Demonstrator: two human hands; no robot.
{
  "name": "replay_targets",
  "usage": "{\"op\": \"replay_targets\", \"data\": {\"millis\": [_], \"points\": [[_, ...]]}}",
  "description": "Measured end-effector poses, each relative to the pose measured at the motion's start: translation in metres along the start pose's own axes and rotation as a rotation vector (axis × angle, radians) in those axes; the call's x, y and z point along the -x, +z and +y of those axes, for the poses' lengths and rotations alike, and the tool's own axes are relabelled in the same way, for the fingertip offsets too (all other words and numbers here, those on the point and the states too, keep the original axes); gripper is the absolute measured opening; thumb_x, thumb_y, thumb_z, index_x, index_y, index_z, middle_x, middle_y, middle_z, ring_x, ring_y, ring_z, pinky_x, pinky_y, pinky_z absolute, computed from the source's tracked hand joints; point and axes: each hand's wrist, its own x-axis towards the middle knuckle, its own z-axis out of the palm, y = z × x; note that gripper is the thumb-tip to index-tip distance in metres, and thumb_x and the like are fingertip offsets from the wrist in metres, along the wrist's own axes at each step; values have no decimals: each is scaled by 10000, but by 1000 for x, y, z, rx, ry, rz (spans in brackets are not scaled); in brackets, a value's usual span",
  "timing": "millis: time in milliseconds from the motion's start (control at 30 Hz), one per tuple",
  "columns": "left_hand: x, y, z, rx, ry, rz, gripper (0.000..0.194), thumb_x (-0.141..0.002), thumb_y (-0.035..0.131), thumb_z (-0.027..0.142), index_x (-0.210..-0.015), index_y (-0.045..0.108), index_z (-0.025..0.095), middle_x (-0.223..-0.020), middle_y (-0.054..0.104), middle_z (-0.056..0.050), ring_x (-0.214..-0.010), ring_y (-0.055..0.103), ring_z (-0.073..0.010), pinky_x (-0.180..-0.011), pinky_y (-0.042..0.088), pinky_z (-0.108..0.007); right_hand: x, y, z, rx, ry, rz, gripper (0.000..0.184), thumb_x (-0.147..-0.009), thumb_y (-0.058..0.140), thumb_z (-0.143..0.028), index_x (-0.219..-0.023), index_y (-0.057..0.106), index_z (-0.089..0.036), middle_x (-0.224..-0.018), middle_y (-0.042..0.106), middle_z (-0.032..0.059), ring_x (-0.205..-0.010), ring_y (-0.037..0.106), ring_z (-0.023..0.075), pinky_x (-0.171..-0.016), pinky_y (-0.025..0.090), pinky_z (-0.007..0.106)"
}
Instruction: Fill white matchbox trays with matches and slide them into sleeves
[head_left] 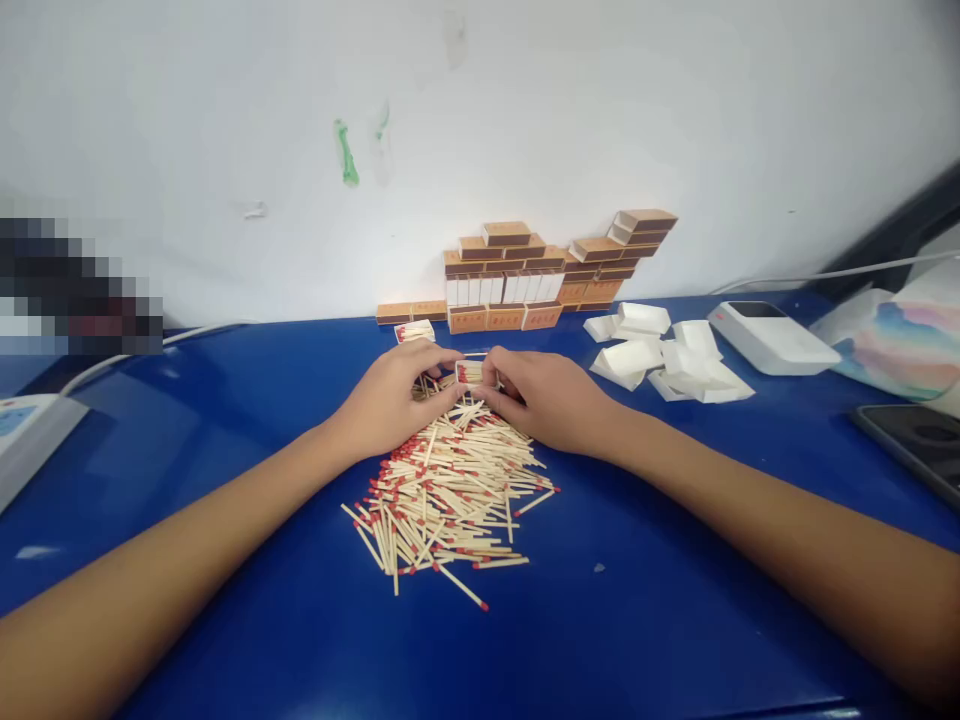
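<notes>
A small white matchbox tray (471, 374) with red-tipped matches in it sits between my two hands, above the far end of a loose heap of matches (457, 490). My left hand (390, 395) has its thumb and forefinger at the tray's left end. On the other end, my right hand (544, 398) closes with bent fingers and thumb. Just beyond my left hand lies another white tray (415, 332) holding matches. My fingers partly cover the held tray and the heap's far edge.
Orange-brown matchboxes (504, 317) are stacked against the white wall. Several white trays (630, 360) lie piled to the right, near a white device (772, 337). A phone (911, 450) and a colourful plastic bag (900, 335) are at far right. Another white device (34, 440) stands at left.
</notes>
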Motion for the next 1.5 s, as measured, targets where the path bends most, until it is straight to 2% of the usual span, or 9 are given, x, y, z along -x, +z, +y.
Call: {"op": "replay_targets", "data": {"millis": [1500], "points": [[0,0,0,-19,3,-11,279,-948,657,313,-1199,720,208,-1025,717,-78,-897,661,-209,-822,530,-369,0,-2,0,-14,1,-9,182,-1010,521,-388,-933,504,-224,-755,616,6,-642,515,163,-607,300,283]]}}
